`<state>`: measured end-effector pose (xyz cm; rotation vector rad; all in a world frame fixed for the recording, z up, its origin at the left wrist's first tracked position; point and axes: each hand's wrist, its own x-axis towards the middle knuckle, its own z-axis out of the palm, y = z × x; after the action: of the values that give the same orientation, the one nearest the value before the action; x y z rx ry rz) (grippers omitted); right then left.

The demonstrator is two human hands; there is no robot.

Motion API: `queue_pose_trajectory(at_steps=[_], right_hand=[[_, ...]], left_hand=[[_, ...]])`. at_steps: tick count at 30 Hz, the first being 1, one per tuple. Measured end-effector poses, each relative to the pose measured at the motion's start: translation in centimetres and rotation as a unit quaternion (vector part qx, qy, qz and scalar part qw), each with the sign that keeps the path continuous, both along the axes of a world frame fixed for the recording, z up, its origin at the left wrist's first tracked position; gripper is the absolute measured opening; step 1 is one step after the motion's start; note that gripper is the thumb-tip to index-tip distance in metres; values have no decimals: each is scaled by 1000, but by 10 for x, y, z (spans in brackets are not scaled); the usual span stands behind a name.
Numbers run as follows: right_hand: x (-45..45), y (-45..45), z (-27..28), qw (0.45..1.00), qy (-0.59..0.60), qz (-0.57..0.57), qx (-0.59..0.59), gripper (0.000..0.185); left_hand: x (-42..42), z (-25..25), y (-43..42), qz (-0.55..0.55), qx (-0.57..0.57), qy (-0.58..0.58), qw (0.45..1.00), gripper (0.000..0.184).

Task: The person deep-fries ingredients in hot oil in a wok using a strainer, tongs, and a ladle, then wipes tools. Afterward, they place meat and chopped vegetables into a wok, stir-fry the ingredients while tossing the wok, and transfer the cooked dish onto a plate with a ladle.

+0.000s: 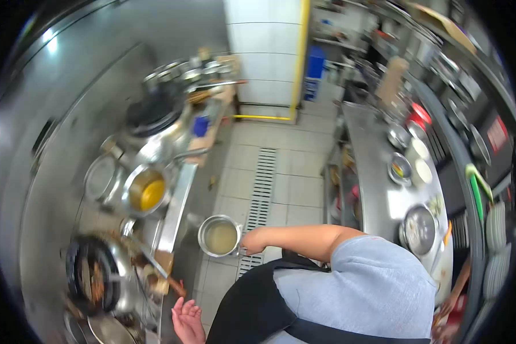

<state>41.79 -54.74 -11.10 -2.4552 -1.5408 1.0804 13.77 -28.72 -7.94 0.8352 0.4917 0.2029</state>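
Observation:
My right hand [253, 241] is closed on the side handle of a metal pot [202, 236], which it carries over the tiled floor. Pale, cloudy liquid [221, 238] lies in the pot. At the lower left, my left hand [187, 319] has its fingers spread and holds nothing. Just above it is the wooden end of a long-handled ladle [160, 268], apart from the fingers as far as I can see. The ladle slants across the stove edge beside a wok [92, 275] with food in it.
On the stove counter stand a pan of yellow liquid [151, 195], a lidded pot [102, 179] and a black wok [155, 114]. A steel worktable [372, 155] on the right bears several bowls [419, 229]. Another person's hand [448, 304] shows at the lower right. A floor drain [264, 178] runs between.

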Motion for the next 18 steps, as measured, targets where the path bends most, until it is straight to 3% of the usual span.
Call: queue_pose_trajectory(at_steps=[2, 4, 7, 9, 12, 14, 18], right_hand=[[3, -46, 0, 996, 27, -84, 25, 45], [8, -82, -6, 983, 52, -169, 57, 45], [15, -134, -32, 964, 54, -249, 75, 45], [14, -167, -14, 943, 51, -320, 79, 47], [-8, -207, -3, 865, 24, -472, 167, 50], [-35, -233, 5, 752, 20, -593, 287, 51], [-103, -260, 17, 654, -35, -696, 295, 52]], left_hand=[[50, -13, -10, -61, 15, 63, 996, 43], [106, 23, -58, -170, 78, 49, 981, 42], [185, 55, -116, -352, 134, 27, 926, 37], [228, 60, -142, -431, 206, 21, 878, 36], [282, 54, -180, -533, 234, 32, 812, 35], [308, 51, -206, -606, 285, 20, 742, 34], [334, 37, -256, -695, 308, -4, 650, 33]])
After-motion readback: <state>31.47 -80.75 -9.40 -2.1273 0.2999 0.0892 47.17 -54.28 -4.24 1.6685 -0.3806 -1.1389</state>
